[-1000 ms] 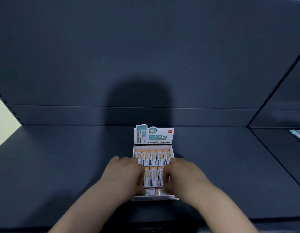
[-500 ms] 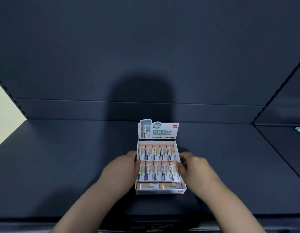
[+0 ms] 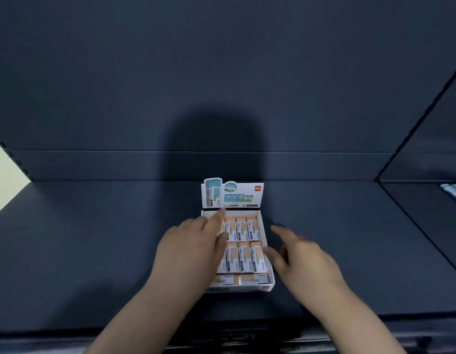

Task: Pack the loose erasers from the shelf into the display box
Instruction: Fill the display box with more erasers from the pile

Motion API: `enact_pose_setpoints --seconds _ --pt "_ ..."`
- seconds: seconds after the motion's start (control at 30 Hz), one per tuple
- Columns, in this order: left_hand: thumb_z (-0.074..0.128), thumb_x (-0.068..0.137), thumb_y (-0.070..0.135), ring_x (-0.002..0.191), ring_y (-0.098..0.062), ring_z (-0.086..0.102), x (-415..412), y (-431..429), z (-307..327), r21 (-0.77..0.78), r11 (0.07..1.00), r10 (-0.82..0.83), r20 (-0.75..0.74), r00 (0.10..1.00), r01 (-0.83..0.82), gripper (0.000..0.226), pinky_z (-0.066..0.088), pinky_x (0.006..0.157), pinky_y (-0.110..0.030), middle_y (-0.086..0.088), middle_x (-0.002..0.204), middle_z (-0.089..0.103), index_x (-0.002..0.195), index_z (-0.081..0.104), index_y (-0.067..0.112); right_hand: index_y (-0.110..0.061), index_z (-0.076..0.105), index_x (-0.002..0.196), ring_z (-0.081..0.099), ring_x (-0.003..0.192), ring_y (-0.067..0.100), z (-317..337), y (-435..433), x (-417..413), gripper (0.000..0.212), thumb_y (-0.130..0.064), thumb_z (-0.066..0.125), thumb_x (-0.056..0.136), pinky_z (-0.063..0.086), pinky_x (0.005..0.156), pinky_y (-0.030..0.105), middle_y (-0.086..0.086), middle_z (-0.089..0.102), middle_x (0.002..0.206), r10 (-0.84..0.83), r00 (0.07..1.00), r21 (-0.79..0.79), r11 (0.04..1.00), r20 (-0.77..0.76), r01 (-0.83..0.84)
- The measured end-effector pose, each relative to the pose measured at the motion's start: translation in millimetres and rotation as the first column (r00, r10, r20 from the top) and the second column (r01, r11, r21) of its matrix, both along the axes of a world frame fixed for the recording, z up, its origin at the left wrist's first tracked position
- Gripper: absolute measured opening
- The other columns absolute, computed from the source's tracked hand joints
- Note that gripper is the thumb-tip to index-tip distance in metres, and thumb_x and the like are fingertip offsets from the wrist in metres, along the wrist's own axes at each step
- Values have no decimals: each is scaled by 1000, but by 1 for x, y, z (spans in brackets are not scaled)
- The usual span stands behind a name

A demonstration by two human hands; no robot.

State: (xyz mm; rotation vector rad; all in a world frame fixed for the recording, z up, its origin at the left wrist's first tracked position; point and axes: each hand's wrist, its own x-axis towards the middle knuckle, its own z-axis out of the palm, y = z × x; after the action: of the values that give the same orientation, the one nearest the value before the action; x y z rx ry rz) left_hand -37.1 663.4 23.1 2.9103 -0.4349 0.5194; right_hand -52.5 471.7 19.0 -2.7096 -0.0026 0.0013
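A white display box with an upright printed header card stands on the dark shelf. Rows of orange-and-white erasers fill it. My left hand lies over the box's left side, fingers stretched across the left erasers towards the back wall. My right hand hovers just right of the box with fingers spread and relaxed, its thumb near the right wall. Neither hand holds anything. The left erasers are hidden under my left hand.
The shelf's back panel rises right behind the box. A divider line runs along the right, with pale blue packaged goods on the neighbouring shelf at the far right edge. The shelf's front edge is near my forearms.
My left hand has moved up and over the left side of the box. My right hand has drawn away from the right wall and spread its fingers.
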Motion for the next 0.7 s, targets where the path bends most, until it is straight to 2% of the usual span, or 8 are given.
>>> enact_pose_setpoints --seconds 0.07,0.13,0.37,0.53,0.6,0.63,0.7 --pt "38 88 38 66 -21 58 -3 -17 -2 20 992 -128 183 975 126 42 43 55 -32 3 75 63 113 66 18 -38 28 141 56 109 14 1 -10 -6 53 -55 39 92 44 81 28 -10 57 120 -11 998 -63 998 57 15" --pt "41 85 36 67 -24 57 -6 -37 -4 74 977 -210 214 954 199 37 43 58 -35 1 73 62 102 69 19 -38 27 142 54 113 13 5 -22 -11 53 -56 36 93 44 84 28 -11 54 125 6 995 -152 988 104 10" --pt "40 80 38 64 -22 58 -10 -120 -5 143 966 -225 73 972 213 34 43 56 -34 3 68 60 84 71 23 -36 31 139 47 119 11 19 -97 -26 50 -57 31 93 44 84 26 -11 50 127 86 991 -275 960 102 -55" --pt "59 70 39 63 -22 58 -14 -186 -8 132 970 -202 -13 979 202 24 44 55 -35 2 66 61 83 71 23 -34 32 140 42 123 12 18 -166 -27 51 -55 33 94 42 90 27 -9 48 127 147 983 -274 955 109 -113" --pt "68 67 39 62 -23 59 -16 -211 -11 142 974 -174 -40 984 178 22 44 55 -36 2 66 61 81 71 23 -31 42 136 49 116 17 16 -193 -28 49 -53 42 92 45 88 31 -5 54 121 154 984 -285 951 87 -123" --pt "75 64 39 61 -23 59 -18 -221 -13 145 976 -158 -55 986 165 23 44 54 -36 2 66 61 80 71 23 -28 51 128 57 106 19 14 -204 -27 47 -51 52 88 48 81 33 -3 59 111 159 985 -324 937 61 -131" --pt "82 57 40 59 -22 59 -22 -243 -18 146 980 -125 -81 989 136 27 43 53 -35 2 64 62 76 72 23 -24 64 114 64 88 22 13 -227 -28 42 -49 65 79 52 68 34 -2 64 94 172 978 -365 924 118 -118"
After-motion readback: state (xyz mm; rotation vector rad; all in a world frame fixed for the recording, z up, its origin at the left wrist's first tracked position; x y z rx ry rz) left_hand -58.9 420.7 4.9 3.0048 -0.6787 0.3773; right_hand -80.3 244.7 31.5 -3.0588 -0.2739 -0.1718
